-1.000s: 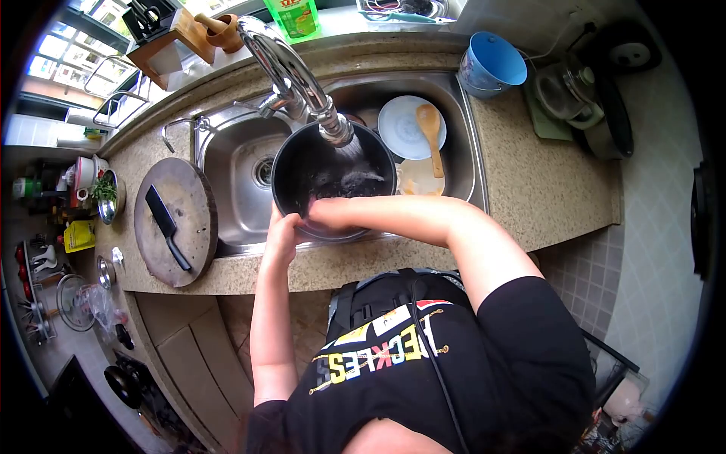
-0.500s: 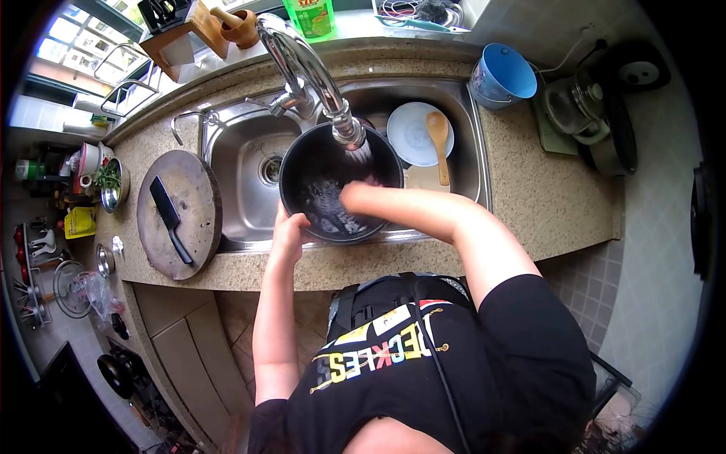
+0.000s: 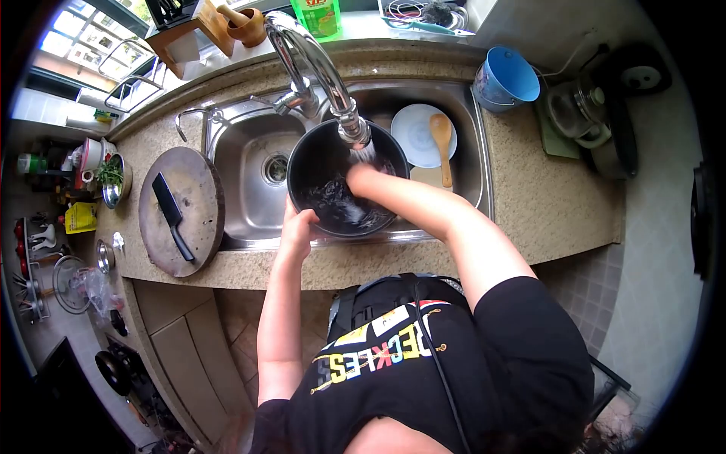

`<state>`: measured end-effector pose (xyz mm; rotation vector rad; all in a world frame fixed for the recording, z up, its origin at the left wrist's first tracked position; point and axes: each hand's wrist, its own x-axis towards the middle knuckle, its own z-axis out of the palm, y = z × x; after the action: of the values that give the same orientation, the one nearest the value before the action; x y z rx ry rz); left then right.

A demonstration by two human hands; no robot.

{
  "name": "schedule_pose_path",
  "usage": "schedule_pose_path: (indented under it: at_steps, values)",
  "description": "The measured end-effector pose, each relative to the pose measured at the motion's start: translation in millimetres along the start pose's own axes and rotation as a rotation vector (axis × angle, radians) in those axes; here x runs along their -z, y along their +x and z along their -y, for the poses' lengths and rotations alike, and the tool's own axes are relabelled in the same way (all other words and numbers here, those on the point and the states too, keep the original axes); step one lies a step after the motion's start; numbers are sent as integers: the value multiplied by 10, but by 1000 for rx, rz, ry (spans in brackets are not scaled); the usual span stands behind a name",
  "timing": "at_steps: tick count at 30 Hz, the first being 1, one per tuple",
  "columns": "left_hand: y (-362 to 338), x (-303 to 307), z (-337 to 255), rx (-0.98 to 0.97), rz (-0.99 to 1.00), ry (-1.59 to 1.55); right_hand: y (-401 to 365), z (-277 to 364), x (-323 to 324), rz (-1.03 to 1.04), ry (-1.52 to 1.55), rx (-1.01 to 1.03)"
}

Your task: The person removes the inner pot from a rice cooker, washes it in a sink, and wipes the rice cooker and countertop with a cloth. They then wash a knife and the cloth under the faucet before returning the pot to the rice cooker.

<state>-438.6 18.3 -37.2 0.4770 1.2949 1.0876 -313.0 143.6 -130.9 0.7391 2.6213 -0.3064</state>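
A round black pot point(image 3: 305, 163) sits in the double sink, below the chrome faucet point(image 3: 318, 64). Water runs from the spout into it and splashes at the bottom. My left hand point(image 3: 297, 229) grips the pot's near left edge, thumb over the rim. Inside the pot, under the stream, is my right hand point(image 3: 364, 178); its fingers are blurred and partly hidden, so whether they hold anything cannot be seen. To the right of the pot, a white plate point(image 3: 412, 140) lies in the right basin with a wooden spoon point(image 3: 441, 140) across it.
On the left counter a black-handled cleaver point(image 3: 168, 206) rests on a round chopping board point(image 3: 200, 246). A blue bucket point(image 3: 508, 76) and a glass kettle point(image 3: 572, 113) stand to the right. Behind are a knife block point(image 3: 193, 41), a wooden mortar point(image 3: 247, 30) and a green bottle point(image 3: 319, 19).
My right hand has moved slightly up and right inside the pot, under the water stream. The pot has shifted a little, and the water is swirling differently. My left hand keeps its grip.
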Motion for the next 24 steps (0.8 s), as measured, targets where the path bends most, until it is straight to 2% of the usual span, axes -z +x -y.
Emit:
schedule_pose_path:
  at_steps: [3,5,7,9,10,11,13,15,16,17,19,21,23,24]
  values:
    - [-28,-145,-64,3,-15,34,-493,307,209,453,235,111]
    - [-40,-177,-83,22,-47,84,-444,481,137,163,751,-71]
    - [-6,-139,-30,-13,-27,122,-247,501,84,-159,1037,17]
    - [-18,-140,-32,-2,-31,140,-75,417,3,-298,850,114]
    - [16,-120,-1,-34,-19,140,-44,395,-25,-408,997,-5]
    - [43,-84,17,-37,-16,149,-69,282,-77,-421,732,-9]
    - [19,-73,4,25,-12,114,-93,88,-68,-425,700,-184]
    - [30,-50,30,27,-13,113,-150,-136,-119,-243,648,-327]
    - [8,-72,11,20,-5,122,-196,-247,-155,-57,462,-273]
    - [10,-115,-17,10,7,129,-228,-216,-207,-62,454,-282]
    - [15,-181,-26,10,-2,129,-414,48,-332,116,107,-290]
    - [14,-199,0,17,-19,136,-472,266,-244,241,201,-51]
    - [91,-145,53,19,-23,158,-619,364,4,218,737,-3]
    - [145,-61,106,17,-20,162,-717,359,149,213,738,-5]
